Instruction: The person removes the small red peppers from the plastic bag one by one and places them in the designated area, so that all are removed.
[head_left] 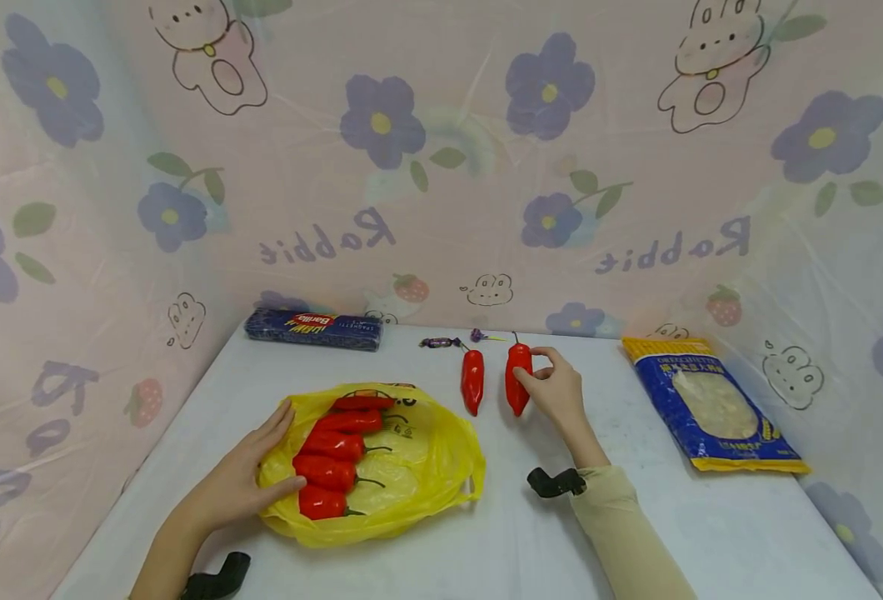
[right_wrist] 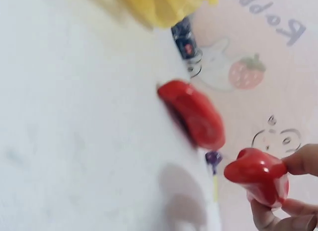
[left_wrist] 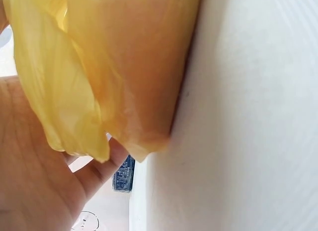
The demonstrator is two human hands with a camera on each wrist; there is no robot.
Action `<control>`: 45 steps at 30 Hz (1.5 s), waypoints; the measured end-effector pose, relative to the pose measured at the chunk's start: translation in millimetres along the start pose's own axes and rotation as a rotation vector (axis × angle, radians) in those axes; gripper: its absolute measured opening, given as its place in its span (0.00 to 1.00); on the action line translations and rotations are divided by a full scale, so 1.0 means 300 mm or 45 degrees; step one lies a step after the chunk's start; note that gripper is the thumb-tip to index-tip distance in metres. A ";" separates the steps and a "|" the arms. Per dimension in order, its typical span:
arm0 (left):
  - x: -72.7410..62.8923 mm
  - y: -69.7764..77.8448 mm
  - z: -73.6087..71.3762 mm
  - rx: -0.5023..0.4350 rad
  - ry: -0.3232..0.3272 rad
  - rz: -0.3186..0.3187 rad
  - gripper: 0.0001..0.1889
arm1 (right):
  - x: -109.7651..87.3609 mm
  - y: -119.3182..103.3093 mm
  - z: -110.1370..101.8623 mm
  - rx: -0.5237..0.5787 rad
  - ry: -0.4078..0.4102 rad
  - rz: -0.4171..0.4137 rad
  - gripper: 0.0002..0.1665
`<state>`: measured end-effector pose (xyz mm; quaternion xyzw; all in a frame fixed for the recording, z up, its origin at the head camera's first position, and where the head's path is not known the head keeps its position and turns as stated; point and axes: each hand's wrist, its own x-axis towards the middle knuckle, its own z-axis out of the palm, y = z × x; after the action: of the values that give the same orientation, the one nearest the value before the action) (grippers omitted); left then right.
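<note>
A yellow plastic bag (head_left: 426, 467) lies on the white table (head_left: 501, 550) with several red peppers (head_left: 329, 471) on it. My left hand (head_left: 242, 479) rests flat on the bag's left edge, fingers straight; the left wrist view shows my palm (left_wrist: 30, 191) against the yellow plastic (left_wrist: 114, 72). My right hand (head_left: 554, 387) pinches a red pepper (head_left: 517, 379) between thumb and fingers; in the right wrist view that pepper (right_wrist: 258, 175) is just off the table. Another red pepper (head_left: 472, 380) lies to its left, also visible as the pepper (right_wrist: 194, 114) on the table.
A blue Barilla pasta box (head_left: 314, 328) lies at the back left. A blue and yellow pasta bag (head_left: 715, 404) lies at the right. Two small wrapped candies (head_left: 441, 342) sit near the back wall. Flowered plastic sheeting (head_left: 441, 167) encloses the table on three sides.
</note>
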<state>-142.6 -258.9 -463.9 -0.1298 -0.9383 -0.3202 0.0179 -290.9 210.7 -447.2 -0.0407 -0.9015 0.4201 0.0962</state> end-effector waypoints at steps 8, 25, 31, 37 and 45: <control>-0.005 0.004 -0.003 -0.013 -0.009 -0.012 0.53 | 0.037 0.079 0.017 -0.027 -0.013 0.054 0.30; -0.003 -0.003 0.001 -0.007 -0.022 -0.029 0.54 | 0.074 0.132 0.042 -0.012 0.026 0.085 0.31; -0.001 -0.003 0.002 -0.004 -0.020 -0.029 0.54 | 0.071 0.132 0.045 0.002 0.023 0.164 0.31; -0.003 -0.002 0.003 -0.006 -0.019 -0.035 0.54 | 0.062 0.131 0.050 0.003 0.015 0.179 0.31; 0.004 -0.004 0.003 0.012 -0.016 -0.030 0.54 | 0.064 0.121 0.043 -0.006 -0.022 0.179 0.33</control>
<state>-143.9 -259.1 -465.3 -0.1207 -0.9414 -0.3149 0.0087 -312.6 227.4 -480.3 -0.1005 -0.8982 0.4239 0.0586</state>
